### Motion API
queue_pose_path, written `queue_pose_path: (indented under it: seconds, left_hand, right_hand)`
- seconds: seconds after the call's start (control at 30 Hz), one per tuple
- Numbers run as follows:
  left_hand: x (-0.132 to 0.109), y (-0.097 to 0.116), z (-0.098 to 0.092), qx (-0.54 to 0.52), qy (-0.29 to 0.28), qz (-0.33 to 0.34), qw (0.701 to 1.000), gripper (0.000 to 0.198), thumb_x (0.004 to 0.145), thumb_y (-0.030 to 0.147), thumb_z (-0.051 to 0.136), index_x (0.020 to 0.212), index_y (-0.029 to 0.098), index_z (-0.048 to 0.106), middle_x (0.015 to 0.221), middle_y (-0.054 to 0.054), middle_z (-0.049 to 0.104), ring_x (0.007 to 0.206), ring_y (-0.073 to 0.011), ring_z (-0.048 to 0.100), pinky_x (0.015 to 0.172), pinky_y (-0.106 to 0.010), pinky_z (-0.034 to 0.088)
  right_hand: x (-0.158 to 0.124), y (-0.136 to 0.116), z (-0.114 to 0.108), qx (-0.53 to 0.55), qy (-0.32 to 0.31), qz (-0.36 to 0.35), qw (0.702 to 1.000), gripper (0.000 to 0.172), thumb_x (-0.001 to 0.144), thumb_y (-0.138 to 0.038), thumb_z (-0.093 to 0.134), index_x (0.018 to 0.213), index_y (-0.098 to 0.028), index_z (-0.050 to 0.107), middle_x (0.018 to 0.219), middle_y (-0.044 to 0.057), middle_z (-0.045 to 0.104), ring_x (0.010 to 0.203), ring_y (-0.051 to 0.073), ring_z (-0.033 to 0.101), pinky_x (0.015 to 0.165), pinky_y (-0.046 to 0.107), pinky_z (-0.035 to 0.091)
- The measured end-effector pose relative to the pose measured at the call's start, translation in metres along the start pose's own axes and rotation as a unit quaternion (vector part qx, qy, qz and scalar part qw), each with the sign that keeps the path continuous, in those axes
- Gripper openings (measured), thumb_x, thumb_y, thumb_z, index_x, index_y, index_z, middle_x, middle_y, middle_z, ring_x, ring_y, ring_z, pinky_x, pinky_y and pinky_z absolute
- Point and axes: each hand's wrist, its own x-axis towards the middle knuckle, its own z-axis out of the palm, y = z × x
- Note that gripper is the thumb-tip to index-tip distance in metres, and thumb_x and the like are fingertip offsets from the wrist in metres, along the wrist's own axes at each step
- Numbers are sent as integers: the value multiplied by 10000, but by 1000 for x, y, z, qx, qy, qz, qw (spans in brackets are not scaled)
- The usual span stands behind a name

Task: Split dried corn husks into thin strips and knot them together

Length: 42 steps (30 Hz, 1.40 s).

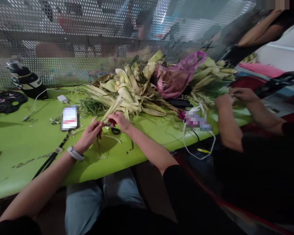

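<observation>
Fingers of the left hand (88,136) and right hand (120,121) pinch a husk strip (114,107), likely light, pliable and easily torn, best held at its near end.

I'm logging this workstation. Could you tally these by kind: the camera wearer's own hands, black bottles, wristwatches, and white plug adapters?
Wearer's hands: 2 (left hand, right hand)
Black bottle: 1
Wristwatch: 1
White plug adapter: 1
Total: 5
</observation>
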Motion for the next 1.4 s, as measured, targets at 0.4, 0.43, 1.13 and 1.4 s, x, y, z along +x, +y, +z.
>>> queue_pose_path:
  seconds: [0.4,0.43,1.13,1.4]
  left_hand:
    - [-8,6,-10,10,-66,-64,996,311,902,392,598,1122,173,586,499,66,480,372,-67,396,376,-175,304]
    - [-9,8,-10,-4,-79,-71,994,350,907,408,593,1168,176,573,492,70,474,362,-66,393,370,-175,304]
    - [7,14,-47,290,-98,69,949,293,897,436,592,783,168,632,662,-16,583,586,-110,536,531,-226,425]
    - [-8,23,-44,-31,-150,26,988,344,804,498,707,739,170,627,545,12,553,423,-68,440,409,-199,345]
  right_hand:
    - [-22,-6,13,-475,-61,-303,824,347,974,-417,511,1181,-178,653,1153,110,682,1082,237,625,975,447,473]
    - [-19,-4,9,-477,-76,-283,829,362,993,-422,467,1176,-170,651,1089,106,697,968,213,650,881,398,507]
    - [-14,-5,-7,-423,18,-310,851,357,992,-416,468,850,-148,656,753,36,670,636,105,541,616,251,377]
    - [-15,-14,0,-140,-109,-150,973,398,881,-554,603,845,-159,639,640,-44,517,535,63,420,482,205,317]
